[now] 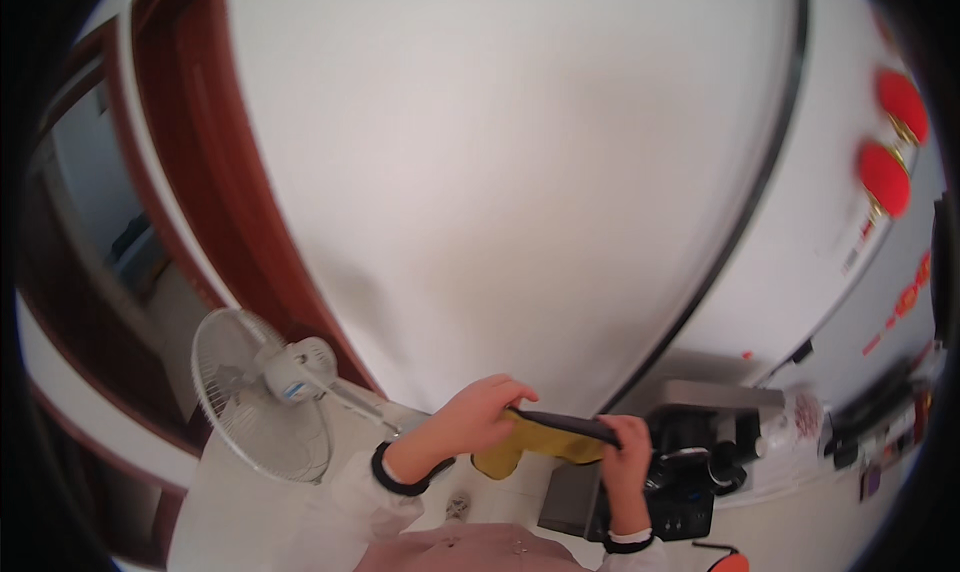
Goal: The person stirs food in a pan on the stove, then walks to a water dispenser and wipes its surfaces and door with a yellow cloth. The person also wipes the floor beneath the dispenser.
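Between my two hands a yellow cloth piece (553,441) with a dark upper edge is stretched out, and one end of it hangs lower near my left hand. What kind of cloth item it is cannot be told. My left hand (484,414) grips its left end, with the fingers curled over the dark edge. At the right end my right hand (627,444) holds the same edge. Both wrists have black cuffs at the ends of pale sleeves. The cloth is held in the air in front of my body, above the pale floor.
A pedestal fan (296,373) stands to the left, before a dark red door frame (232,197). Ahead rises a white wall (480,159). Black appliances and a grey box (566,501) are at the right. Red lanterns (885,178) hang at the far right.
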`<action>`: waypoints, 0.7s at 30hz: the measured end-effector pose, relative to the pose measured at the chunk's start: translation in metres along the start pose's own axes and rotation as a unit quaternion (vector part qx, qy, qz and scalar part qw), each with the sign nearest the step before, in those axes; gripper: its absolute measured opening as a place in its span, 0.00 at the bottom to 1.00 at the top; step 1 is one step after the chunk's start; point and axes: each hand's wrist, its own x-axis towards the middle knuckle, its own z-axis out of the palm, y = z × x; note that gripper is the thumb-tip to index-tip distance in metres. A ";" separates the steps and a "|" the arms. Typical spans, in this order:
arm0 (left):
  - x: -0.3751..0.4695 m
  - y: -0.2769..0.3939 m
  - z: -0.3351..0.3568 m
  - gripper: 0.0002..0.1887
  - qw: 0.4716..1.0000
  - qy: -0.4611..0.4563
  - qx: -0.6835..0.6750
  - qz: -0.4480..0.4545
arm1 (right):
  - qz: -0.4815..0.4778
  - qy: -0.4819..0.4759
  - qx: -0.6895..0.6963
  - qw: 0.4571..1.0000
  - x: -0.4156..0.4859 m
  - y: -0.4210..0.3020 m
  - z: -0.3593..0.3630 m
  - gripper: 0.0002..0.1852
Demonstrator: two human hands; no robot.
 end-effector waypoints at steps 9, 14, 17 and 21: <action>0.003 -0.077 -0.097 0.12 0.918 0.336 0.210 -0.014 | -0.051 -0.029 -0.047 0.997 0.081 -0.113 0.061 0.07; 0.007 -0.126 -0.125 0.11 0.932 0.317 -0.013 -0.176 | -0.038 -0.109 -0.098 0.988 0.108 -0.139 0.103 0.07; 0.009 -0.152 -0.129 0.12 0.901 0.335 -0.218 -0.172 | 0.041 -0.202 -0.074 0.976 0.125 -0.134 0.126 0.07; 0.019 -0.159 -0.126 0.19 0.871 0.430 -0.201 -0.122 | 0.171 -0.295 0.004 0.940 0.157 -0.126 0.156 0.09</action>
